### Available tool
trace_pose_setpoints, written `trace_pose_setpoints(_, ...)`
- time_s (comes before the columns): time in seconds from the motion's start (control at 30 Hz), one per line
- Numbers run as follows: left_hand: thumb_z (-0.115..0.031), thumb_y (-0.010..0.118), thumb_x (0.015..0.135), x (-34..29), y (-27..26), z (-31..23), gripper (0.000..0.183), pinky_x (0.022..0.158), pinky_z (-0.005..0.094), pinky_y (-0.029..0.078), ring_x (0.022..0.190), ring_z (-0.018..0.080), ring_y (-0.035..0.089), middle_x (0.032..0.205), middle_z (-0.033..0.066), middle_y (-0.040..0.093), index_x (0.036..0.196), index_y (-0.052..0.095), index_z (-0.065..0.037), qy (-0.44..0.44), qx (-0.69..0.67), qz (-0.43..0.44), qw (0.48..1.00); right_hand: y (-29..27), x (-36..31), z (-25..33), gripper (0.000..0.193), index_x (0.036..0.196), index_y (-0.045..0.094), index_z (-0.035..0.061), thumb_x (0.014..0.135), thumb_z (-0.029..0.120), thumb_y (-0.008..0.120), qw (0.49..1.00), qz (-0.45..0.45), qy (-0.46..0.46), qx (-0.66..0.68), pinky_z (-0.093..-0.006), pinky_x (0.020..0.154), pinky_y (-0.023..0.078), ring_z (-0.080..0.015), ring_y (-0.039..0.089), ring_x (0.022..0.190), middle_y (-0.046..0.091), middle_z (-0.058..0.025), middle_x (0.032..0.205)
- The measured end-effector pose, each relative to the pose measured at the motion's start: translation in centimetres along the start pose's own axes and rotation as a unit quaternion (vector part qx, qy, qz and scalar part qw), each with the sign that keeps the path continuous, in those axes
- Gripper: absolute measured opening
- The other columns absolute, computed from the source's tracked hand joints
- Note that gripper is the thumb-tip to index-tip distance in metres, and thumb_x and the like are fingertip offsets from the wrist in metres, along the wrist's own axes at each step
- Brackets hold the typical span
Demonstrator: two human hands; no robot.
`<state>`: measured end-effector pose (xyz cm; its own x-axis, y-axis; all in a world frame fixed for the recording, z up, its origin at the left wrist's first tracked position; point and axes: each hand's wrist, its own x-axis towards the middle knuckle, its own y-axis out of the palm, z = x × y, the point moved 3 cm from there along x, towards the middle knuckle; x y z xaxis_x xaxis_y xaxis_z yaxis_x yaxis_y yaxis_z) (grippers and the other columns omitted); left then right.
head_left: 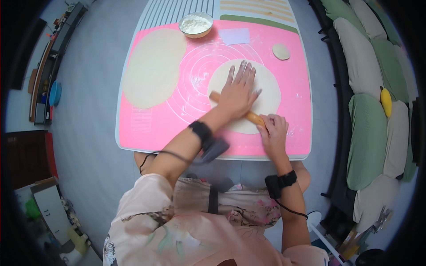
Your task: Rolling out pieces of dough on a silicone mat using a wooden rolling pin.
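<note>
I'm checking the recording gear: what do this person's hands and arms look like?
The left hand and right hand are gloveless. Each wrist wears a black strap with a dark, boxy device and a thin black cable. The sleeves are short and pale pink.

A home, apparently a living room: a long dark sofa [339, 186] holds green and beige cushions [366, 146], facing a low cabinet [65, 33] across the grey floor [95, 88], with a brown door [22, 155] nearby.
</note>
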<state>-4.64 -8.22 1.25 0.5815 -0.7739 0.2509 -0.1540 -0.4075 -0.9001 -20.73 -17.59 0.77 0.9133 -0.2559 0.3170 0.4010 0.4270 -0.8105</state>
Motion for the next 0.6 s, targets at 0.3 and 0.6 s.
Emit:
trace_pose_setpoints(0.3,-0.037,0.046,0.094,-11.2,-1.7,3.6,0.064,0.118,0.0495,0.015,0.143,0.0387,0.022,0.151,0.0234,0.031,0.144,0.034,0.002,0.060,-0.045,0.096,0.993,3.0,-4.7,4.6,0.041,0.120,0.064,0.0128,0.080,0.022,0.070,1.000,0.026,0.001,-0.008,-0.0397,0.077,0.037,-0.0239,0.052,0.089,0.056,-0.0064,0.097)
trace_pose_setpoints(0.6,-0.032,0.039,0.098,-4.3,-0.2,4.5,0.059,0.119,0.0457,0.012,0.145,0.0389,0.018,0.154,0.0216,0.026,0.148,0.028,-0.001,0.050,-0.046,0.044,0.997,4.0,-2.7,4.5,0.044,0.122,0.060,0.0098,0.079,0.018,0.070,0.997,-0.035,0.057,-0.046,-0.0418,0.079,0.038,-0.0256,0.053,0.093,0.056,-0.0072,0.098)
